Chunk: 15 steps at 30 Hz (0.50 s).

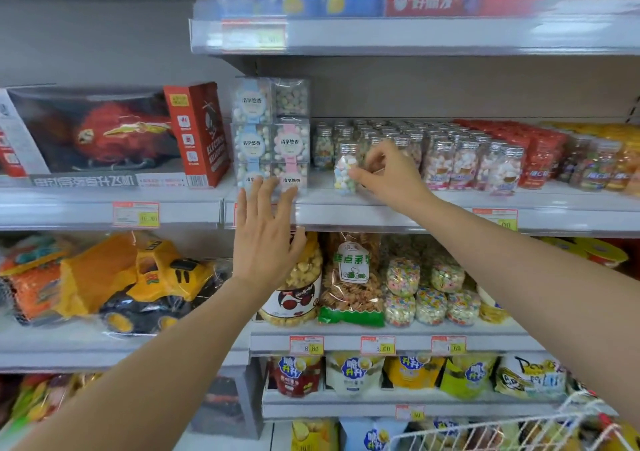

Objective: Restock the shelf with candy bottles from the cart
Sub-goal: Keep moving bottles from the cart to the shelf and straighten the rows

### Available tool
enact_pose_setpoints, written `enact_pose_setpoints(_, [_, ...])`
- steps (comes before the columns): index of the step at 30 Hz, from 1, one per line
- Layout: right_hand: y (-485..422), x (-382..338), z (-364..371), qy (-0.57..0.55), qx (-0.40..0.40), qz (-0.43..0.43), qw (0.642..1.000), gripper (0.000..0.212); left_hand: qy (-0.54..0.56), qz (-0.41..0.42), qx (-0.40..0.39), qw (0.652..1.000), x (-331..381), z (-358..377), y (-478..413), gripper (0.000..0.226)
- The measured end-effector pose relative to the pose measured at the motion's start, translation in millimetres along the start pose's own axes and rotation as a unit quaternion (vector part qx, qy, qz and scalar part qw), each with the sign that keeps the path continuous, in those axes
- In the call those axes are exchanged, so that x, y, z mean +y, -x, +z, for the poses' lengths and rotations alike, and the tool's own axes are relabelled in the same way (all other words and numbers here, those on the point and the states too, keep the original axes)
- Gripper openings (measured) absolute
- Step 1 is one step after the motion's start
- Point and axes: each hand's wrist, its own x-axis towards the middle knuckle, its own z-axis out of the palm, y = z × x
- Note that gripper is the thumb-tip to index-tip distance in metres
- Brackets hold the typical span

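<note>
My right hand [388,173] grips a clear candy bottle [344,168] with a silver cap and pastel candies, standing upright on the middle shelf [381,213] at the front left of the bottle rows. Behind and to the right stand several rows of like candy bottles [464,163]. My left hand [266,236] is raised with fingers spread straight in front of the shelf edge, just below stacked clear candy boxes [272,135], holding nothing. The white wire cart [519,430] shows at the bottom right corner.
Red packets [533,153] and yellow goods sit right of the bottles. A boxed red toy helicopter [114,135] fills the left shelf, a yellow toy truck [131,284] below it. Snack jars and bags [353,281] fill the lower shelves.
</note>
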Motion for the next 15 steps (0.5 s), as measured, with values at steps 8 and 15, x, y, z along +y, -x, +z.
enact_pose_setpoints(8, [0.0,-8.0,0.9,-0.079,-0.060,0.051,0.994,0.029,0.032,-0.019,-0.002,0.999,6.9,0.6,1.7,0.056])
enact_pose_setpoints(15, [-7.2,-3.4,10.0,-0.005,-0.070,0.062,0.996,0.042,0.012,-0.019,-0.014,1.000,8.8,0.1,1.1,0.057])
